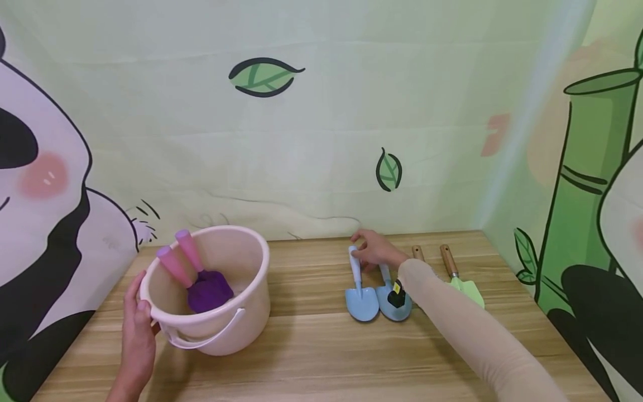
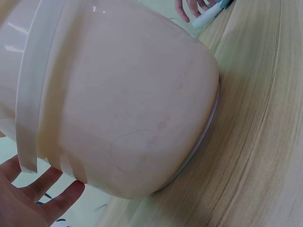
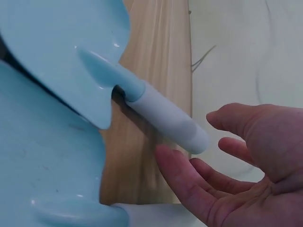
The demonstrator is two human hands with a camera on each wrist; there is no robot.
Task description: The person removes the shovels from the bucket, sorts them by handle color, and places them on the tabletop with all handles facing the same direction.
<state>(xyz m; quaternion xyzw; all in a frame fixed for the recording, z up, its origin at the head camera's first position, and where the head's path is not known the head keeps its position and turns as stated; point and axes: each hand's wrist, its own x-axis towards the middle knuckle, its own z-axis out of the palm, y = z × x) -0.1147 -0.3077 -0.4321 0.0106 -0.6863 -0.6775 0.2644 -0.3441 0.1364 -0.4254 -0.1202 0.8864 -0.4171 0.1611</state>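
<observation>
My left hand (image 1: 138,335) rests its fingers against the outer left side of the pale pink bucket (image 1: 253,312), by the rim. In the left wrist view, the fingers (image 2: 61,201) lie fairly straight beside the bucket wall. Two purple shovels (image 1: 208,293) with pink handles lean inside the bucket. My right hand (image 1: 377,249) hovers around the handle end of a light blue shovel (image 1: 361,304). The right wrist view shows its thumb and fingers spread on either side of the white handle (image 3: 165,118). A second blue shovel (image 1: 385,298) lies alongside, partly hidden by the wrist camera.
Right of the forearm lies a light green trowel (image 1: 467,287) with a wooden handle. Another wooden handle (image 1: 418,253) shows beside it, its blade hidden by the sleeve. A printed cloth backdrop (image 1: 321,128) rises behind the wooden table (image 1: 311,357).
</observation>
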